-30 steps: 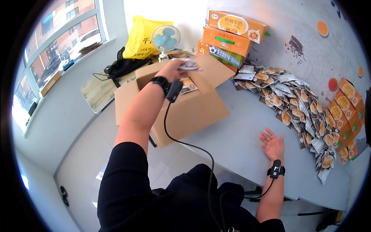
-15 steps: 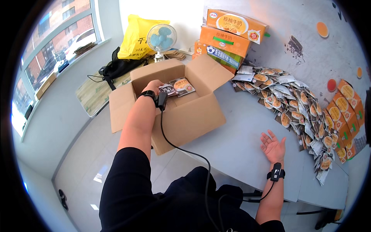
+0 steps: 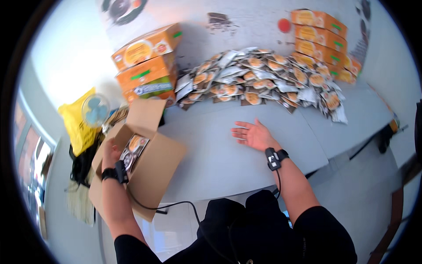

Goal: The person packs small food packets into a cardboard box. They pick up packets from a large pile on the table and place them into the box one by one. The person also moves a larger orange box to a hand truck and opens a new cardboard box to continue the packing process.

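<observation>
My left hand (image 3: 111, 151) is inside the open cardboard box (image 3: 161, 167) at the left, beside flat packets (image 3: 134, 148) with orange and dark printing; its fingers are partly hidden and blurred, so I cannot tell if they grip anything. My right hand (image 3: 249, 134) is palm up with fingers apart above the grey table (image 3: 206, 154), holding nothing. A large heap of similar packets (image 3: 255, 81) lies along the back of the table, beyond my right hand. A black cabled band is on each wrist.
Stacked orange cartons (image 3: 143, 53) stand behind the box, and another stack (image 3: 318, 39) at back right. A yellow bag (image 3: 74, 127), a small fan (image 3: 96, 110) and a black bag (image 3: 81, 169) are at left, near the window. The table's front edge crosses below my hands.
My left hand has lowered from above the box into it, to the left of the packets. The view has swung right, toward the heap. My right hand stays open.
</observation>
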Demonstrator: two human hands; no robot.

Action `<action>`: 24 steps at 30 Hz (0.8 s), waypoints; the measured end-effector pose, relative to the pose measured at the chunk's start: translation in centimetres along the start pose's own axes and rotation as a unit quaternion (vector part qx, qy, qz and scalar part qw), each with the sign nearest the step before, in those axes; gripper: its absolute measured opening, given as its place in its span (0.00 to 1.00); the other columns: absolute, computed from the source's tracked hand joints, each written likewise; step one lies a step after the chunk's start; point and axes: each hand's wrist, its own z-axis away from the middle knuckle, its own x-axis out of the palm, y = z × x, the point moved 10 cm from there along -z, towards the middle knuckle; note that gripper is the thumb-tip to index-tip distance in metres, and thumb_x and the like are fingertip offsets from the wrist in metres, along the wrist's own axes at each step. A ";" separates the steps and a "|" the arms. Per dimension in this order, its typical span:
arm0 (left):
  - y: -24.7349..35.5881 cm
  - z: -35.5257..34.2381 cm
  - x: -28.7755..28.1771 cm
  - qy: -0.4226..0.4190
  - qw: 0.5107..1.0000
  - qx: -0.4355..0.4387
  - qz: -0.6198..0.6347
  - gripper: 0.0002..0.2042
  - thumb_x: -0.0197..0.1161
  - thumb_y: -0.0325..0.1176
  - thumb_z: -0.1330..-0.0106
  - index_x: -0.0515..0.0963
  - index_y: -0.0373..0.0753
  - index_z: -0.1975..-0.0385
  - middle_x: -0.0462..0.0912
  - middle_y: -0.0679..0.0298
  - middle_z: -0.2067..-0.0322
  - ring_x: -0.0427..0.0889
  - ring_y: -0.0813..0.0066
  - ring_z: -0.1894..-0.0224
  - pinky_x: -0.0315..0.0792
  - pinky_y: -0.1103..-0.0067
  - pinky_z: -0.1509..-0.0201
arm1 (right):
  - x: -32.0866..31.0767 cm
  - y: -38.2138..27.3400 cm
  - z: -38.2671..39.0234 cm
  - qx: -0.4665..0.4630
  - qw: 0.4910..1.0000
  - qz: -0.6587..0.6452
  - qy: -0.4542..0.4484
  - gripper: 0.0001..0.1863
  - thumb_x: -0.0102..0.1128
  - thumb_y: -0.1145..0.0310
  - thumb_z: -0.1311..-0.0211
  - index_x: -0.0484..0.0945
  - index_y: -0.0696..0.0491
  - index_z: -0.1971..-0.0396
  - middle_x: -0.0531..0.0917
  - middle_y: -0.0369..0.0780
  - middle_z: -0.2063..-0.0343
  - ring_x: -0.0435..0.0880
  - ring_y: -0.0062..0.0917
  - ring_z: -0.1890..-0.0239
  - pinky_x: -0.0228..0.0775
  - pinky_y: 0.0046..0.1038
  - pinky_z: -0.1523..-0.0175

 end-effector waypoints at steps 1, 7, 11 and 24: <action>0.8 -1.1 0.9 0.001 0.992 -0.022 0.121 0.23 0.58 0.42 0.42 0.65 0.42 0.47 0.64 0.55 0.55 0.66 0.65 0.55 0.59 0.76 0.44 | 0.0 -0.1 -0.3 -0.007 1.000 -0.009 0.013 0.37 0.35 0.39 0.38 0.60 0.57 0.42 0.68 0.50 0.45 0.69 0.36 0.44 0.64 0.36 0.45; 7.4 14.5 19.7 -0.287 0.910 0.026 0.297 0.17 0.51 0.32 0.37 0.65 0.35 0.49 0.67 0.54 0.53 0.64 0.64 0.47 0.56 0.67 0.38 | -3.4 -2.9 1.3 -0.085 0.992 -0.024 0.092 0.35 0.35 0.41 0.37 0.64 0.57 0.45 0.70 0.47 0.49 0.72 0.31 0.48 0.66 0.34 0.47; 3.9 21.9 26.4 -0.352 0.869 -0.029 0.347 0.13 0.48 0.31 0.36 0.70 0.32 0.54 0.70 0.52 0.53 0.67 0.61 0.47 0.59 0.66 0.39 | -3.4 -2.9 1.6 -0.092 0.990 -0.027 0.109 0.33 0.37 0.41 0.37 0.66 0.55 0.47 0.73 0.44 0.51 0.72 0.28 0.50 0.67 0.30 0.49; -17.6 21.8 35.0 -0.364 0.888 -0.123 0.252 0.13 0.49 0.34 0.35 0.67 0.33 0.55 0.75 0.58 0.63 0.74 0.67 0.57 0.68 0.74 0.51 | -7.1 -3.9 2.4 -0.168 0.952 -0.088 0.239 0.26 0.47 0.48 0.38 0.70 0.58 0.56 0.75 0.43 0.57 0.75 0.24 0.57 0.70 0.24 0.56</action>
